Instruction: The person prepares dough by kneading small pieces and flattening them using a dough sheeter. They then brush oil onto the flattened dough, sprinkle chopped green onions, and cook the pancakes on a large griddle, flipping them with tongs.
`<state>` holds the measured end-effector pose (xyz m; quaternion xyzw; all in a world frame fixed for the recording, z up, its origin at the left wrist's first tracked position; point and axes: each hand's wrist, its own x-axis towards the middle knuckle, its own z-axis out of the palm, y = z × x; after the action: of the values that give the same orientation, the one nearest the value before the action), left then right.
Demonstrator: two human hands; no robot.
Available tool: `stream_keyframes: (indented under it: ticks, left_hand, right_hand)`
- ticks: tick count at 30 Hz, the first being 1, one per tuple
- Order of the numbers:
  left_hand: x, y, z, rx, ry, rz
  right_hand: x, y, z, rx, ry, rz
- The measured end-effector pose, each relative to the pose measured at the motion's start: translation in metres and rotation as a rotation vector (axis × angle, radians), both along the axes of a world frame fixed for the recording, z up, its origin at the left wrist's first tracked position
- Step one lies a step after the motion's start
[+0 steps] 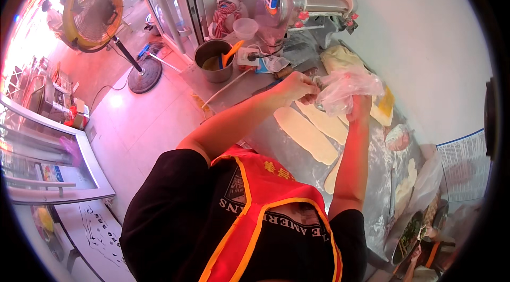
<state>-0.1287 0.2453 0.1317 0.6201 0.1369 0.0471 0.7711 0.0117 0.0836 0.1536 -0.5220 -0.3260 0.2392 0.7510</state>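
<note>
My left hand is at the left side of a thin clear plastic bag, fingers bent and close together; whether they pinch its edge cannot be told. My right hand is partly covered by the bag, which bunches over its fingers. Below my hands, long flat pieces of rolled dough lie side by side on the floured metal worktop. Beyond the bag sits a pale yellowish mass in plastic wrap. A block with a yellow face is just right of my right hand.
A metal pot with an orange-handled utensil stands at the back left. Near it are a power socket and a plastic tub. A dough-rolling machine stands behind. A co-worker's hands are by a bowl of greens at lower right.
</note>
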Motion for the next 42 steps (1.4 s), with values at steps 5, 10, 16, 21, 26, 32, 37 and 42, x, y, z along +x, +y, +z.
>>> stream_keyframes:
  ticks: [5,10,16,21,26,32,37,42]
  left_hand:
    - [0.002,0.02,0.024,0.067,-0.007,0.099]
    - [0.008,0.048,0.054,0.202,0.116,-0.058]
    - [0.011,0.064,0.058,0.367,0.173,-0.164]
    - [0.005,0.067,0.056,0.321,0.089,-0.09]
    - [0.0,0.089,0.025,0.361,0.09,-0.074]
    - [-0.042,0.122,-0.007,0.304,0.078,0.096]
    - [-0.087,0.116,-0.046,0.088,0.156,0.465]
    - [-0.154,0.122,-0.136,0.076,0.355,0.719]
  right_hand:
    - [0.003,-0.014,-0.002,-0.129,-0.251,-0.118]
    - [0.026,-0.029,-0.05,-0.294,-0.762,-0.189]
    - [0.026,-0.024,-0.052,-0.216,-0.35,-0.068]
    - [0.011,-0.012,-0.026,-0.363,-0.74,-0.162]
    - [0.005,0.011,-0.02,-0.381,-0.876,-0.11]
    - [-0.028,0.068,-0.026,-0.3,-0.422,0.002]
    - [-0.045,0.122,-0.076,-0.2,-0.681,0.011]
    - [-0.08,0.148,-0.108,-0.462,-0.63,0.045]
